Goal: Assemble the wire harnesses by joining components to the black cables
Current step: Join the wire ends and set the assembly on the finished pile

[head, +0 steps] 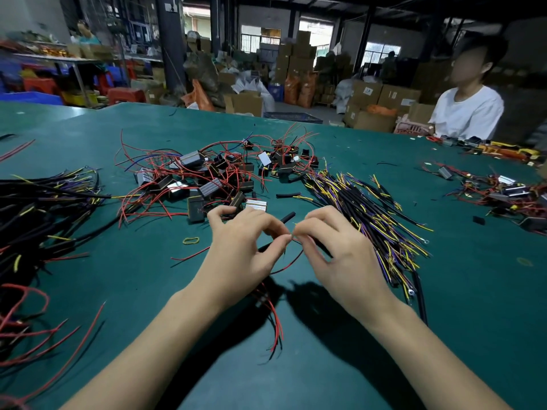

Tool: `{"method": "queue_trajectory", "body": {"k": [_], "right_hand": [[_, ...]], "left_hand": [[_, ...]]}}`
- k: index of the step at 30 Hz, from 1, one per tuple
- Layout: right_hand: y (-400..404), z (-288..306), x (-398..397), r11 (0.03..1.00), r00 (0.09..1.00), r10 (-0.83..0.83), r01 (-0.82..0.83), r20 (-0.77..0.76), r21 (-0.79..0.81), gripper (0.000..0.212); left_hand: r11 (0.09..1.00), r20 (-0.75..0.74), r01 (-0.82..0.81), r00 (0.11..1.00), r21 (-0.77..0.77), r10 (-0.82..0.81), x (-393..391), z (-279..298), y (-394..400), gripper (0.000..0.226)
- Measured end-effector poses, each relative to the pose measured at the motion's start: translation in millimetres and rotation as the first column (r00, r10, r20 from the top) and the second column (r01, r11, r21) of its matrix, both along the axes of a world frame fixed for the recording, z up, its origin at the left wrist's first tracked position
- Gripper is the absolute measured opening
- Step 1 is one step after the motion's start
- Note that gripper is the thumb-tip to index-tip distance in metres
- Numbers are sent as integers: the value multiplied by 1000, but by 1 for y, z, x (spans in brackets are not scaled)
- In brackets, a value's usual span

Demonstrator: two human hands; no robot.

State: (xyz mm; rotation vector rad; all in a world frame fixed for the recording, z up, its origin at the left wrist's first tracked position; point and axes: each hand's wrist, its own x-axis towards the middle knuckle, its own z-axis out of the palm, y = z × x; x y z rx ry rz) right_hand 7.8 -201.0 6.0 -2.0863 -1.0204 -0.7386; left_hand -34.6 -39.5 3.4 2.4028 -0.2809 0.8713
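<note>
At table centre, I see both hands pinching wire ends together.
My left hand [242, 250] and right hand [334, 247] meet fingertip to fingertip on a red wire [288, 263] and black cable [266, 247]; component pile [213, 176] at 12 o'clock, black cables [370, 211] at 2, green table [473, 321] beneath.
</note>
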Motion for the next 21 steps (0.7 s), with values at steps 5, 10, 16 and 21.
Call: {"method": "queue_trajectory", "body": {"k": [5,10,16,21], "right_hand": [[0,4,0,989,994,54,-41,-91,142,10],[-1,7,1,933,850,222,-42,-478,358,20],[-7,15,2,904,668,346,-49,-658,425,14],[-7,16,0,928,628,313,-43,-712,370,11]], "left_hand": [[910,-159,162,958,-382,-237,4,2,1,19],[747,-391,64,821,-661,-416,4,8,3,35],[770,-429,27,818,-637,-384,5,10,9,35],[756,-383,71,829,-651,-407,5,10,6,30]]}}
